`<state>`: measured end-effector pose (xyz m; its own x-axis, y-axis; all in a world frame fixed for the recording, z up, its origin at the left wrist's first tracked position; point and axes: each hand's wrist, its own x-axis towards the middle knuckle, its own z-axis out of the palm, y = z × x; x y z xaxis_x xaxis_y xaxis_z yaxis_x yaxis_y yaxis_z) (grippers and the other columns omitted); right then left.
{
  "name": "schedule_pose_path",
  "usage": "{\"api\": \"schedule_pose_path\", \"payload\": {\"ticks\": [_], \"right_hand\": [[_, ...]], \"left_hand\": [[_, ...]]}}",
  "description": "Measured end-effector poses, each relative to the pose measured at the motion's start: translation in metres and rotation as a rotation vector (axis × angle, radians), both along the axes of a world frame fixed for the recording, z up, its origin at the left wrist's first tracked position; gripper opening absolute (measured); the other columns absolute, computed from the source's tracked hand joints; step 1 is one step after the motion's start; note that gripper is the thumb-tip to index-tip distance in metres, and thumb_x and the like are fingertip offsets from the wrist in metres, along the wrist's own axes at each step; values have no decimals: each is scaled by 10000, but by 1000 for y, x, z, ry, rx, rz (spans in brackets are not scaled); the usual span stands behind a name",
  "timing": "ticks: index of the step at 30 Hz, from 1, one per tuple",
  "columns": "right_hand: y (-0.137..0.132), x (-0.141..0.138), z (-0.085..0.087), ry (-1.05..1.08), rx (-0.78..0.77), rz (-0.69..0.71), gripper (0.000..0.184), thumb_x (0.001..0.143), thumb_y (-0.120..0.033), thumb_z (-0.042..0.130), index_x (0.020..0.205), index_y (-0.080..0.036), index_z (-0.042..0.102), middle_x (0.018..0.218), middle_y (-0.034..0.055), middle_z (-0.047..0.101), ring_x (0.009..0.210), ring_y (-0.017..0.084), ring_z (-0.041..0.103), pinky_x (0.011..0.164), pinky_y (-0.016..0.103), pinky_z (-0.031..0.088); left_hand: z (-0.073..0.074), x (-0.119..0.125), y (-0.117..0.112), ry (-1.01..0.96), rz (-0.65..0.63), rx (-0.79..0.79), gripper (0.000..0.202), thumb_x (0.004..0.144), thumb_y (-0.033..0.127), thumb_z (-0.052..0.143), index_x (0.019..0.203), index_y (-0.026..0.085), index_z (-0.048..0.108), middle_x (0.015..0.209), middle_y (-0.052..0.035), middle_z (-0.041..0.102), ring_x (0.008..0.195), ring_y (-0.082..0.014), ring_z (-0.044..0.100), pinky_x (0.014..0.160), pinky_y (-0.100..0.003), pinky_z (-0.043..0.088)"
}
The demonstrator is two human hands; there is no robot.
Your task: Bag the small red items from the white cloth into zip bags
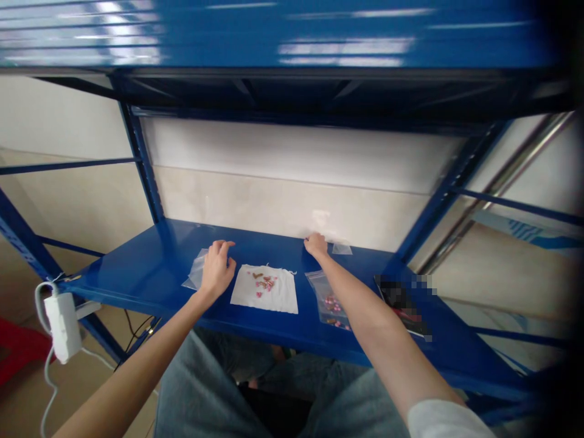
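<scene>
A white drawstring cloth pouch (241, 295) lies flat on the blue shelf, with several small pink and brown pieces (265, 283) scattered on it. To its left, my left hand (219, 267) hovers over or rests on clear plastic bags (194, 272), fingers bent and apart; whether it touches them I cannot tell. My right hand (316, 244) reaches to the back edge of the shelf, its fingers curled together and their tips hidden. Just right of it lies a small clear bag (342, 249). Under my right forearm, partly covered, is a zip bag (325, 299) containing similar pink and brown pieces.
A dark flat object, partly pixelated, lies on the shelf (449, 340) at the right. An upper blue shelf (274, 36) hangs overhead, with uprights on both sides and a wall behind. A white power strip (64, 327) hangs at the left, near a red stool (20, 353).
</scene>
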<state>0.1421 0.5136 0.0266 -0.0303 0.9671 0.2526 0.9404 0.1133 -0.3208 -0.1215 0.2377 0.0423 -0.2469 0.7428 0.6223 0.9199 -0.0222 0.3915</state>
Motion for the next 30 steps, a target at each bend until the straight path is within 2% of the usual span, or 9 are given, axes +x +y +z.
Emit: {"api": "schedule_pose_path", "payload": {"ticks": [4,8,12,22,25,28,30], "right_hand": [[4,-2,-2,-26,71,-44,250,891,-271,604,1028,-105,732,1141,221,670,1208,342,544,967,434,448],[12,-7,-8,-30,121,-87,246,877,-257,600,1009,-106,744,1116,224,681,1211,340,529,991,442,416],[17,-12,-8,-10,139,-105,224,873,-223,588,975,-116,756,1071,218,696,1189,327,545,995,438,410],[11,-16,7,117,91,-127,202,812,-246,673,947,-129,767,1039,203,722,1125,307,619,967,418,455],[10,-19,15,185,52,-16,152,776,-253,706,882,-172,779,949,131,753,1010,265,678,896,345,494],[-4,-27,23,264,21,223,136,792,-246,688,868,-185,784,889,70,767,887,203,704,806,263,507],[-23,-34,24,309,-4,413,163,815,-270,678,886,-171,787,880,62,768,838,183,702,760,242,506]], "left_hand": [[7,32,-2,21,-156,60,415,835,82,473,1221,210,551,1222,-108,538,1137,-276,522,984,-453,429],[9,50,-13,11,-292,37,372,840,74,471,1169,213,575,1223,-101,538,1145,-272,513,967,-448,429],[9,55,-24,-13,-344,17,366,845,61,460,1155,212,585,1205,-96,551,1131,-267,517,962,-439,428],[5,65,-34,-83,-458,-37,356,860,59,433,1134,214,599,1163,-90,575,1080,-254,532,951,-431,438],[0,68,-39,-109,-502,-31,338,866,62,422,1083,225,625,1143,-87,586,1088,-251,534,948,-427,442],[-5,75,-51,-117,-554,-44,331,859,45,411,1024,227,632,1127,-86,596,1096,-247,533,945,-424,445],[-9,83,-61,-90,-606,-86,311,852,38,422,993,221,631,1123,-86,598,1087,-246,533,938,-420,445]]}}
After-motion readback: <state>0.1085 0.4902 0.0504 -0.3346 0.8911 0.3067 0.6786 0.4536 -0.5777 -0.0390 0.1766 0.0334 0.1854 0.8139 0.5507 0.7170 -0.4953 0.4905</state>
